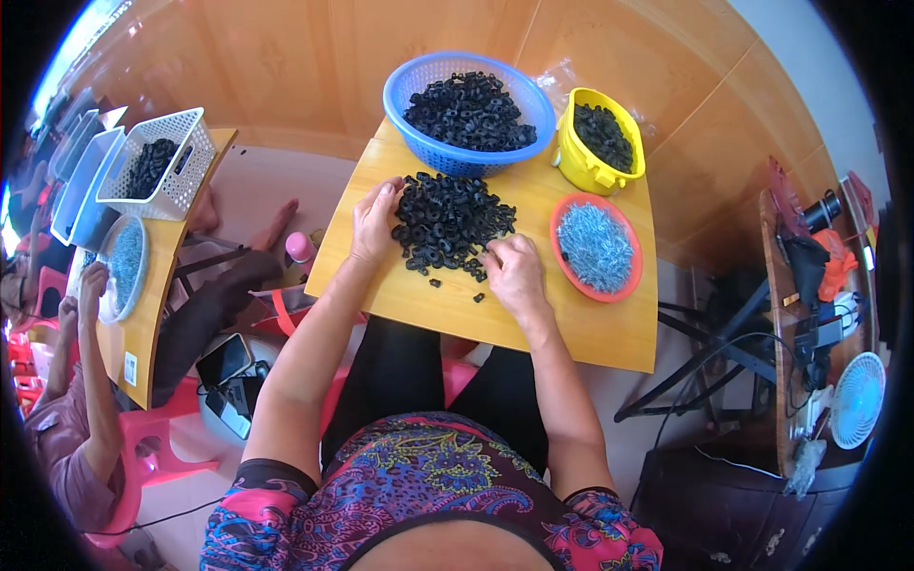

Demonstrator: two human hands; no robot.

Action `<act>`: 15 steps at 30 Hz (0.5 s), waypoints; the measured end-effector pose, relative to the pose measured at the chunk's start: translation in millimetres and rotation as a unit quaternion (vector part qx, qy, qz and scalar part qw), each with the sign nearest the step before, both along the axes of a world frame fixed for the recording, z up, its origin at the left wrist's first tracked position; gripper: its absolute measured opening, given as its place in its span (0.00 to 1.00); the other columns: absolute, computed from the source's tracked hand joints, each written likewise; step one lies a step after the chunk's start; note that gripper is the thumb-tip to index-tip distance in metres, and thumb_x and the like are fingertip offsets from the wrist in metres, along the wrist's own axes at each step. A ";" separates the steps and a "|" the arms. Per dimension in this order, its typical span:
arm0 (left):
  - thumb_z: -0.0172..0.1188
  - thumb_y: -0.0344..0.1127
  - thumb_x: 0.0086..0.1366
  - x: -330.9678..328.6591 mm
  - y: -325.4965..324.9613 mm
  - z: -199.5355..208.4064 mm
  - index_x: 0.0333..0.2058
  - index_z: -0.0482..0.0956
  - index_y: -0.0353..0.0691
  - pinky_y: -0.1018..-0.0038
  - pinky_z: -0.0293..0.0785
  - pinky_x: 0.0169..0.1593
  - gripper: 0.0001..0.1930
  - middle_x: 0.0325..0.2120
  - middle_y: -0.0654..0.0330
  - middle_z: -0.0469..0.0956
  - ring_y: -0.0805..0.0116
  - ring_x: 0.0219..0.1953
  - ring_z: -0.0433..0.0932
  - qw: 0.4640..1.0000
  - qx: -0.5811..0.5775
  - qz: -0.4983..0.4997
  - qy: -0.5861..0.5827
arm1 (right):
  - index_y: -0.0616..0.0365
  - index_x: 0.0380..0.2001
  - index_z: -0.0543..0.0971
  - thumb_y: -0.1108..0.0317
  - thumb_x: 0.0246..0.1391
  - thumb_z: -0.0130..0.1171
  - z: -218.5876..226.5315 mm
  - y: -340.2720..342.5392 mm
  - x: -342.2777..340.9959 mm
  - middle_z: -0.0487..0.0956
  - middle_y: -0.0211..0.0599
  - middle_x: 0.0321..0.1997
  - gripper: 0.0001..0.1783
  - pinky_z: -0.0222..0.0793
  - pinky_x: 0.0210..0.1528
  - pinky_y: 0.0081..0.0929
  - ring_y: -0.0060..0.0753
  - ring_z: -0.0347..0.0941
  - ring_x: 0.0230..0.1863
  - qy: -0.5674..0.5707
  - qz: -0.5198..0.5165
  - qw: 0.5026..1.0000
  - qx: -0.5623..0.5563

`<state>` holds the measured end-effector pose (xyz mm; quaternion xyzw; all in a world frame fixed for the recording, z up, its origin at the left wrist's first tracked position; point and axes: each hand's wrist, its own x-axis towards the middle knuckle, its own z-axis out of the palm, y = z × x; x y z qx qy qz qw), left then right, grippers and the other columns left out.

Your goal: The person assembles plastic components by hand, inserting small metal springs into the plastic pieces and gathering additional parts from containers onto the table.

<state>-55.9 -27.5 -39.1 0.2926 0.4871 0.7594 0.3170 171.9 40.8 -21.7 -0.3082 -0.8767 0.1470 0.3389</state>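
A heap of small black plastic parts (446, 219) lies on the wooden table in front of me. At the heap's left edge is my left hand (376, 221), its fingers curled inward against the parts; what they hold, if anything, is hidden. My right hand (517, 274) rests at the heap's lower right, with thumb and fingers pinched at a small black plastic part. A few loose parts lie near it, toward the table's front. To the right of that hand, an orange-red bowl (624, 287) holds many thin, pale blue metallic-looking pieces.
Behind the heap stand a blue perforated basket (400, 112) and a yellow bucket (564, 157), both with black parts. Another person (76, 419) sits at a second table (162, 314) on the left, beside a white basket (181, 186). A small fan (857, 400) is at right.
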 end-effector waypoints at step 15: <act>0.59 0.28 0.56 -2.1 -8.7 -1.5 0.42 0.78 0.34 0.73 0.66 0.53 0.14 0.44 0.56 0.75 0.65 0.48 0.72 0.977 -0.077 0.017 0.199 | 0.61 0.27 0.79 0.79 0.43 0.60 -12.8 3.8 3.9 0.74 0.43 0.27 0.05 0.67 0.38 0.37 0.46 0.71 0.34 0.042 -0.035 0.997 0.057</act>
